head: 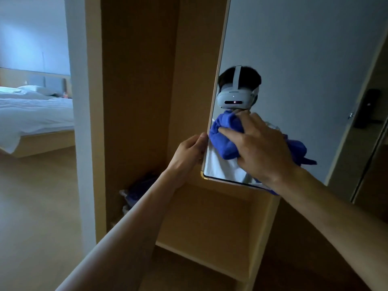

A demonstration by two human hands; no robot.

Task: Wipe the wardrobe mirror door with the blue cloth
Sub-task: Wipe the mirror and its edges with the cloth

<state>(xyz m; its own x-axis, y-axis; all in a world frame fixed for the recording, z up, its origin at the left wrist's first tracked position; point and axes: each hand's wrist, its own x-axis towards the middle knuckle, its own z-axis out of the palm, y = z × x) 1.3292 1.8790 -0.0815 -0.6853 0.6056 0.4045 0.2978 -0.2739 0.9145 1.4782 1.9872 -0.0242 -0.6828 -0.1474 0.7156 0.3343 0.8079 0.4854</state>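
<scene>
The wardrobe mirror door (294,49) stands open in front of me, its glass reflecting a pale wall and a person wearing a white headset. My right hand (262,148) presses a bunched blue cloth (225,137) flat against the lower left part of the glass. My left hand (190,153) grips the door's left edge near its bottom corner, thumb on the front. The cloth's far end shows past my right hand at the right, partly as a reflection.
Behind the door is the open wooden wardrobe (136,80) with a low shelf compartment (214,223). A dark blue bundle (138,192) lies inside at floor level. A bed with white linen (31,110) is at the far left, beyond a white wall edge (77,101).
</scene>
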